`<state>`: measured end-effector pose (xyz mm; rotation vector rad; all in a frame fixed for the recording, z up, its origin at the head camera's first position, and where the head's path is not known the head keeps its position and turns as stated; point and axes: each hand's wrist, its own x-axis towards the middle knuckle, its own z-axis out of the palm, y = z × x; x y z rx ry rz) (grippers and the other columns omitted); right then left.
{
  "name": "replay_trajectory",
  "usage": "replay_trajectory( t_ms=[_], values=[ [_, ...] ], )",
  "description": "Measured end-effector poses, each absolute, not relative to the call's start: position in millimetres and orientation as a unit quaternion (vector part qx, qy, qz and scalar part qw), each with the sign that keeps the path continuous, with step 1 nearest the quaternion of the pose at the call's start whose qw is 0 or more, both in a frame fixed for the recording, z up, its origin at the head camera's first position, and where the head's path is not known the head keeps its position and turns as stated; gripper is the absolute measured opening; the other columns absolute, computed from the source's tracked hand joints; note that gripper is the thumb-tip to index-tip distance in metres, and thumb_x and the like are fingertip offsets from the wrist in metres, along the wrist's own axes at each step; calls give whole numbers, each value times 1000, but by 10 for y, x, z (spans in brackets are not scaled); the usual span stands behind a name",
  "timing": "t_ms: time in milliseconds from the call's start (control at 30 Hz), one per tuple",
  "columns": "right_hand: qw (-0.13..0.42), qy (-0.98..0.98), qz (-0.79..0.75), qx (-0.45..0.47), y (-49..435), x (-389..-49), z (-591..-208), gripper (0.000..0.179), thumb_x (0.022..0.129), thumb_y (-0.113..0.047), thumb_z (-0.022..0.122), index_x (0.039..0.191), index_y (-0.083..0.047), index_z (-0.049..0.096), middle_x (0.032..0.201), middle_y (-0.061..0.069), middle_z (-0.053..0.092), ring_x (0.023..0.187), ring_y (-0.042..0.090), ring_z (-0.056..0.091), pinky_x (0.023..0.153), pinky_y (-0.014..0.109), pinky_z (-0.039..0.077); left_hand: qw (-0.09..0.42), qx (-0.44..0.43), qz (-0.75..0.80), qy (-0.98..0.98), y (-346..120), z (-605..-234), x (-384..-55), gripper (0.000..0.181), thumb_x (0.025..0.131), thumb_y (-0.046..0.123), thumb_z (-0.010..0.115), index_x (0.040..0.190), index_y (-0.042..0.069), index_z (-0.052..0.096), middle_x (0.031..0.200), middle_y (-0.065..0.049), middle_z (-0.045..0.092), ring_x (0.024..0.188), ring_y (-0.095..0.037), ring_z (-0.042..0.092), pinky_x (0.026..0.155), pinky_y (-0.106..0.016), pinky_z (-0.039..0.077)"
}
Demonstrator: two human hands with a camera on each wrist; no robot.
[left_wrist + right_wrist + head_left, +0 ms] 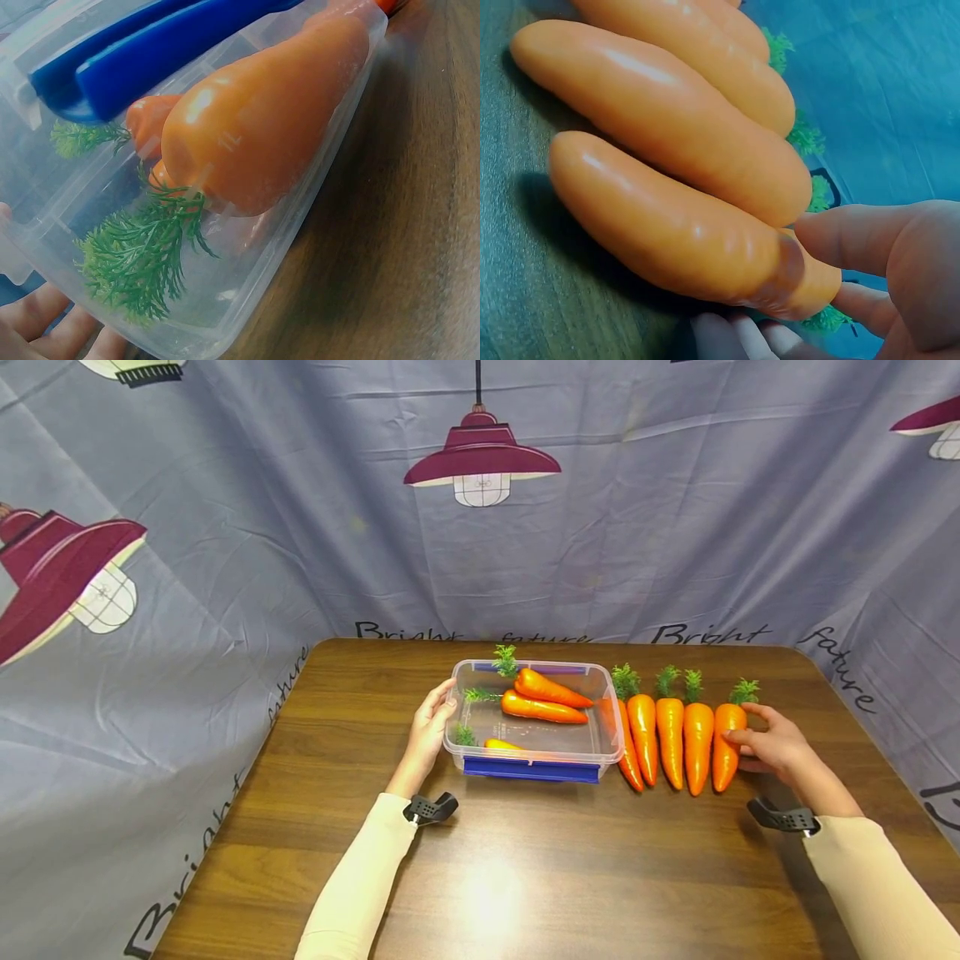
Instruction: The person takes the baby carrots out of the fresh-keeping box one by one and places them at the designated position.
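Note:
A clear plastic box (551,739) with blue clips sits mid-table with three orange toy carrots with green tops in it. Two of those lie side by side; the third carrot (262,127) is along the front wall, partly hidden by the clip in the head view. My left hand (431,727) holds the box's left end, thumb at the rim and fingers against the outside. At the right end of a row of carrots, my right hand (772,745) grips the outermost carrot (667,225), thumb on top near its leafy end and fingers around the far side.
Several more carrots (670,743) lie side by side just right of the box, leafy tops toward the back; the leftmost is partly behind the box wall. The brown wooden table (360,693) ends at a grey curtain (637,527) printed with lamps.

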<state>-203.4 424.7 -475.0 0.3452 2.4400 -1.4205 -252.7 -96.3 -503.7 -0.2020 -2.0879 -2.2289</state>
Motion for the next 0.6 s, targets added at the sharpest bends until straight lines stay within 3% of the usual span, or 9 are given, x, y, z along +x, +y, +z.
replay_trajectory(
  t_ms=[467,533,600],
  values=[
    [129,862,-472,130,4261,-1974,-4739,81,104,-24,53,155,13,1,127,41,43,78,2,61,75,36,64,36,-64,-728,-681,-964,-5020,-2523,44,103,2,46,146,-5,46,160,-23,40,152,-40,33,126,-53,27],
    [130,861,-476,129,4268,-1975,-4742,81,104,-24,54,155,13,2,120,33,51,77,3,62,74,35,64,37,-67,-728,-681,-966,-5023,-2520,44,103,2,46,146,-6,46,160,-23,40,152,-39,32,126,-53,26],
    [131,854,-487,128,4259,-1977,-4735,81,104,-22,54,155,13,2,105,18,60,75,2,64,73,34,64,37,-68,-729,-680,-968,-5026,-2524,44,103,2,46,146,-6,46,160,-23,40,153,-39,32,126,-53,26]
  ],
)
